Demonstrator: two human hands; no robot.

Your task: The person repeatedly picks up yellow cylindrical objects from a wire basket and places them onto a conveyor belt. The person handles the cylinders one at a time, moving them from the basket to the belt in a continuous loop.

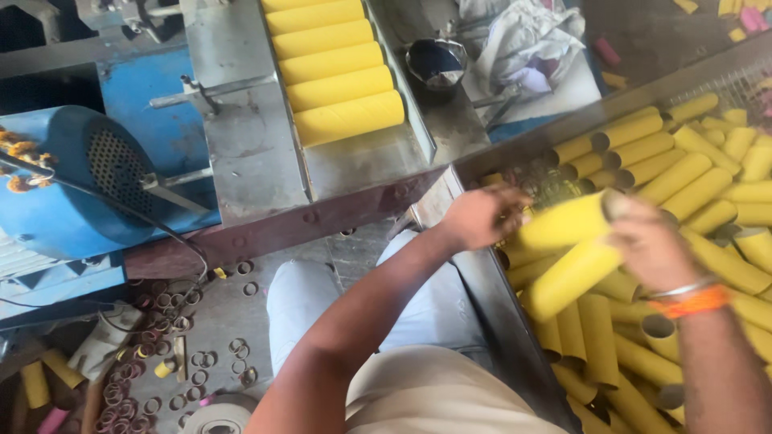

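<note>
I hold two yellow cardboard tubes (567, 249) between my hands, one lying above the other and both tilted, over a metal bin (515, 337) full of loose tubes of the same kind. My left hand (481, 215) closes around their left ends, fingers curled over the upper tube, and my right hand (653, 245) cups the right ends, where the open mouth of the upper tube shows just past my fingers. An orange thread and a thin metal bangle (691, 296) sit on my right wrist. The pile of tubes (708, 185) in the bin lies every which way, some flat, some standing on end. Up ahead, a sloped metal tray (241, 153) carries a neat row of tubes (334, 68) lying side by side. To its left sits a blue motor (76, 181) with a perforated end cover. On the floor below, cut cardboard rings (193, 354) are scattered near my knees.
</note>
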